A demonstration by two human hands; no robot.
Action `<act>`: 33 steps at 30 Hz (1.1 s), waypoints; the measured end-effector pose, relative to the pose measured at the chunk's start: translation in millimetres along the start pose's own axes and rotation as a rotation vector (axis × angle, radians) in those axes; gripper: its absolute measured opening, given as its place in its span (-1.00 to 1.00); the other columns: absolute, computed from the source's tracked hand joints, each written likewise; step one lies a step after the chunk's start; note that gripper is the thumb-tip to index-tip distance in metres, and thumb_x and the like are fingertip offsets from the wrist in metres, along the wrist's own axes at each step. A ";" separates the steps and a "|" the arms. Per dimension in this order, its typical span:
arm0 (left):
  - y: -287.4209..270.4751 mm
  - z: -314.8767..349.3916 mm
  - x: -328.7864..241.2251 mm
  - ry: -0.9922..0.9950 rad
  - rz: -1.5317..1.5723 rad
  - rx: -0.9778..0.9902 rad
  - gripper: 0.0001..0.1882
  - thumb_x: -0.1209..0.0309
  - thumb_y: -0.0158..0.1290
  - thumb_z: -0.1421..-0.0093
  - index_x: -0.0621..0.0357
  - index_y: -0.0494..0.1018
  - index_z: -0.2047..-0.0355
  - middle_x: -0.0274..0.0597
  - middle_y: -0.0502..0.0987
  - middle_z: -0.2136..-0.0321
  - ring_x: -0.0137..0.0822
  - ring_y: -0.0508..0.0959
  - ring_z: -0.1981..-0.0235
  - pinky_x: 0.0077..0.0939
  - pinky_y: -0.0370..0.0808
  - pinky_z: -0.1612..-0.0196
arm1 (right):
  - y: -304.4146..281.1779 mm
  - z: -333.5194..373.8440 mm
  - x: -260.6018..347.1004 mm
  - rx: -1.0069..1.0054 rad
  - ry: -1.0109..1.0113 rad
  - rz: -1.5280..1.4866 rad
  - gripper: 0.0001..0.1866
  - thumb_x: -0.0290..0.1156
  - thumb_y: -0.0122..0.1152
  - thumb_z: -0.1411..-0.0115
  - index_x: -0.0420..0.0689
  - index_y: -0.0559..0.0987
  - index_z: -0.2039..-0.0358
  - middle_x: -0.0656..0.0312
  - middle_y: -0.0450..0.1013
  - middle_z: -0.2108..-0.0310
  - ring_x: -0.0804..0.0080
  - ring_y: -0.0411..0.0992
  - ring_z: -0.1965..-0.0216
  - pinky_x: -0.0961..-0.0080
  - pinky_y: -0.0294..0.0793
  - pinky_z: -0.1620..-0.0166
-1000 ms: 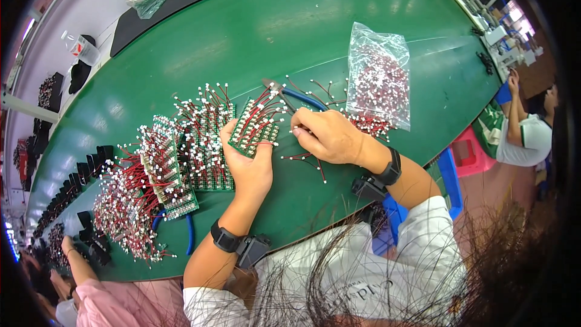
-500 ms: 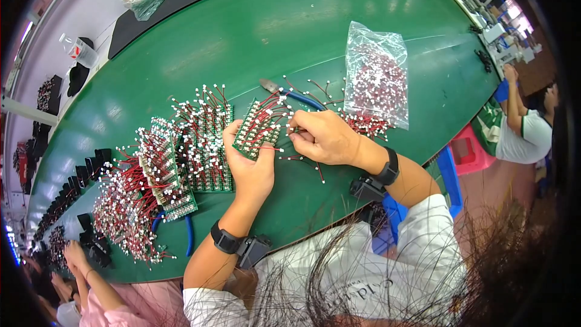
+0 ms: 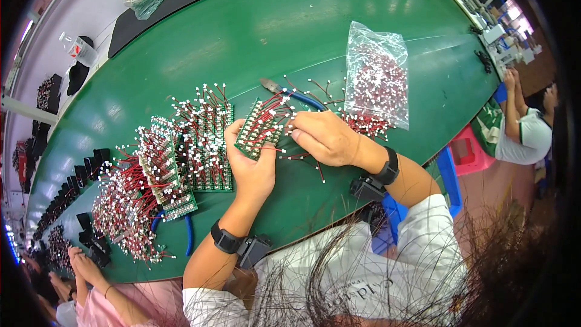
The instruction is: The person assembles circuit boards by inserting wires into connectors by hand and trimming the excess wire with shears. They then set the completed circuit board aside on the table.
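Observation:
My left hand (image 3: 252, 169) holds a small green circuit board panel (image 3: 256, 130) by its lower and left edges, thumb and fingers wrapped round it. Rows of pale parts line the panel, and red wire leads with white connectors stick up from it. At the panel's right side my right hand (image 3: 327, 138) is closed in a pinch; a white connector on a red wire lead shows at its fingertips, partly hidden. Left of the panel lies a larger wired board panel (image 3: 209, 145), with another wired board panel (image 3: 166, 172) overlapping it, tilted.
A heap of red wire leads (image 3: 124, 212) lies at the left, by blue tool handles (image 3: 189, 236). Blue-handled pliers (image 3: 302, 98) lie beyond my right hand. A clear bag of wire leads (image 3: 378, 75) stands behind, spilling leads. Co-workers' hands (image 3: 88, 266) are at the lower left.
My right hand has shifted slightly, its fingers curling differently at the panel's edge. The panel in my left hand has tilted a little. The co-worker's hands at lower left have moved.

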State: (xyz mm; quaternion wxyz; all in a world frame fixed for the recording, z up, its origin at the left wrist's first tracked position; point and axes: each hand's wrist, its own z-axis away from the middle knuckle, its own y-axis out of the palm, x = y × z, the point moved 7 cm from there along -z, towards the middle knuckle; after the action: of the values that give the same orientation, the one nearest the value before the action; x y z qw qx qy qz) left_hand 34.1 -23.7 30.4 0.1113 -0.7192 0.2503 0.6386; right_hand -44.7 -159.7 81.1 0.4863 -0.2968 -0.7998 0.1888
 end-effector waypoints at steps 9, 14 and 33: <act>0.8 0.4 -1.8 -0.046 0.015 -0.010 -0.35 0.69 0.12 -0.06 0.19 0.15 -0.15 -0.26 0.44 0.11 -0.46 0.49 0.14 -0.56 0.45 0.04 | -3.0 -1.7 -1.2 0.000 0.126 -0.008 -0.92 -0.53 0.12 -0.16 -0.27 0.47 0.38 -0.02 0.47 0.48 -0.03 0.48 0.43 0.20 0.46 0.36; 0.5 0.8 -1.5 -0.039 0.003 0.002 -0.36 0.68 0.13 -0.06 0.19 0.16 -0.14 -0.26 0.44 0.12 -0.46 0.48 0.13 -0.55 0.45 0.03 | -4.1 -0.8 -2.9 -0.030 0.153 -0.054 -0.91 -0.54 0.18 -0.12 -0.27 0.46 0.41 -0.01 0.47 0.51 0.01 0.48 0.49 0.24 0.45 0.42; 7.1 1.2 -7.6 -0.004 -0.022 0.041 -0.52 0.70 0.02 -0.09 0.22 0.19 -0.03 -0.25 0.36 0.15 -0.50 0.44 0.15 -0.58 0.42 0.06 | -0.8 -1.0 -5.1 0.002 0.216 0.007 -0.87 -0.52 0.17 -0.10 -0.28 0.46 0.35 0.02 0.41 0.52 0.05 0.41 0.57 0.21 0.36 0.49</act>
State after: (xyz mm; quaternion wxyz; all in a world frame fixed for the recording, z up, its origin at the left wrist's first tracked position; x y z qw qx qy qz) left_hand 29.1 -27.5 38.7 0.1335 -0.7181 0.2552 0.6336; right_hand -42.3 -163.7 78.6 0.5692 -0.3177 -0.7416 0.1585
